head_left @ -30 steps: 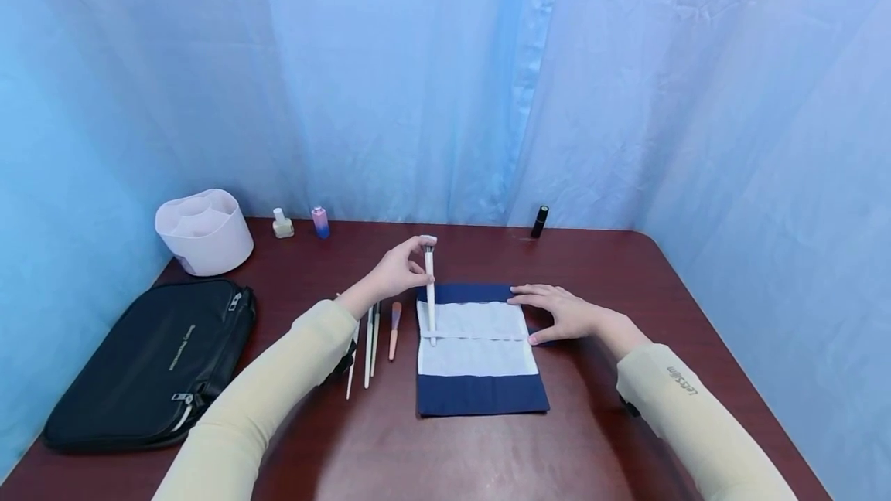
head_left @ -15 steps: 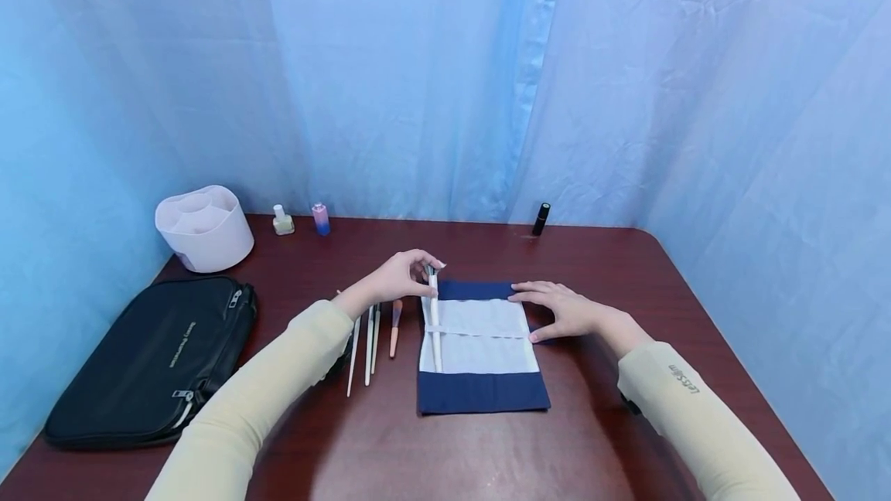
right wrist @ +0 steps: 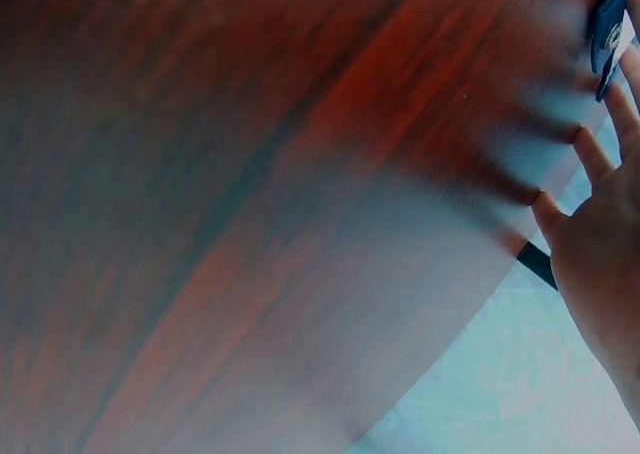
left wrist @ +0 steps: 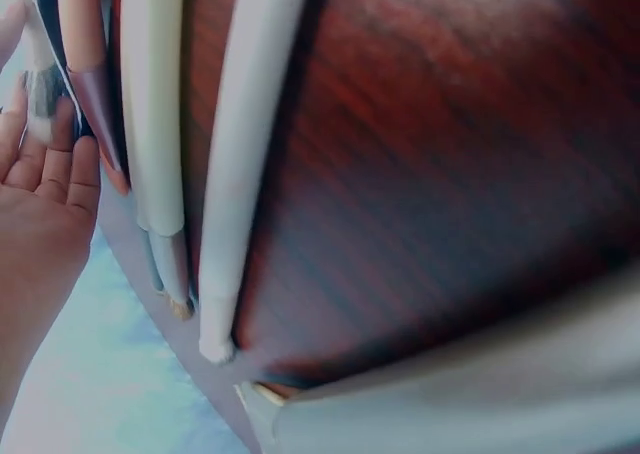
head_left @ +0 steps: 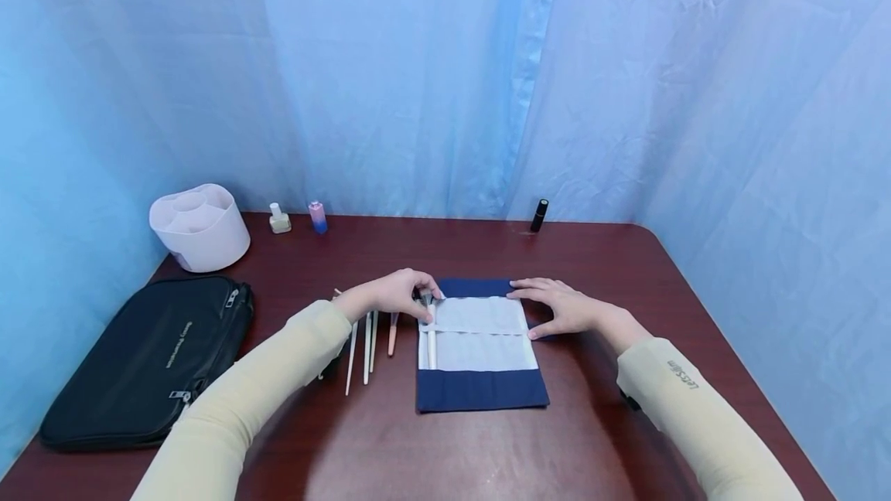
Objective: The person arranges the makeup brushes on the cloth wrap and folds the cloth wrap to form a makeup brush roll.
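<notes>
A navy-and-white fabric brush roll lies spread on the table. My left hand pinches a white-handled makeup brush near its bristle end, over the roll's left side. The brush passes under the white strap, its lower tip at the navy band. In the left wrist view the grey-and-white bristles show by the fingertips. My right hand rests on the roll's right edge, fingers spread. Left of the roll lie an orange brush and several pale-handled brushes, their upper ends partly behind my left hand.
A black zip case occupies the table's left side, with a white divided holder behind it. Along the back edge stand a nail polish bottle, a pink-and-blue bottle and a black tube. Blue curtains enclose the table.
My left hand has come down toward me with the brush, which has slid further under the strap and now lies flatter along the roll's left edge. My right hand stays in place.
</notes>
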`<state>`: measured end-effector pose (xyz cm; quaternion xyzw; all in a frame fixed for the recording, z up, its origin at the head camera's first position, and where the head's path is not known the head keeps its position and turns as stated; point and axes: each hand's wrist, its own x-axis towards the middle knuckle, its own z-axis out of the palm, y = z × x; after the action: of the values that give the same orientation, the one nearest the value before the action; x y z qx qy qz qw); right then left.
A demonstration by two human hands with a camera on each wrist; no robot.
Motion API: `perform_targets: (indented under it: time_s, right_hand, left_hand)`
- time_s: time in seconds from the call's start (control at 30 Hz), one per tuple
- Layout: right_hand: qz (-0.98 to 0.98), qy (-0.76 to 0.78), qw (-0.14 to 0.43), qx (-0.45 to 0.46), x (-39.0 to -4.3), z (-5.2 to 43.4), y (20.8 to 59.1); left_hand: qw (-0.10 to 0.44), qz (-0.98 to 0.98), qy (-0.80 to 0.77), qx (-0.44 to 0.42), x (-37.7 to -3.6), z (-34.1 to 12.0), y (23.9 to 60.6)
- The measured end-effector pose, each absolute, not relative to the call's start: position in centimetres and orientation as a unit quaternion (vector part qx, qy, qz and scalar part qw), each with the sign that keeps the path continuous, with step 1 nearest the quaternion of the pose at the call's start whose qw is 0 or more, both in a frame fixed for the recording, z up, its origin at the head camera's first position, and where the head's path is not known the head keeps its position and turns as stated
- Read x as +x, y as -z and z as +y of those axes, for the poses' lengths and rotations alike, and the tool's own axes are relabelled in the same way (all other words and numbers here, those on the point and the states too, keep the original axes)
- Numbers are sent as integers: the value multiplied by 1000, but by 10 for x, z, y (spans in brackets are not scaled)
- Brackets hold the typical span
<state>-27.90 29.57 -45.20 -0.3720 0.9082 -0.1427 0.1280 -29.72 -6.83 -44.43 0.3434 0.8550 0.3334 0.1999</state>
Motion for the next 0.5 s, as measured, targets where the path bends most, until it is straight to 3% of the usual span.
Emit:
perform_targets:
  time_s: [0.17, 0.5]
  right_hand:
    - [906, 144, 126, -378, -280, 295, 454]
    - [910, 144, 129, -367, -280, 298, 457]
  left_hand:
    - [193, 859, -307, 362, -294, -70, 440]
    - [91, 890, -290, 341, -288, -90, 412]
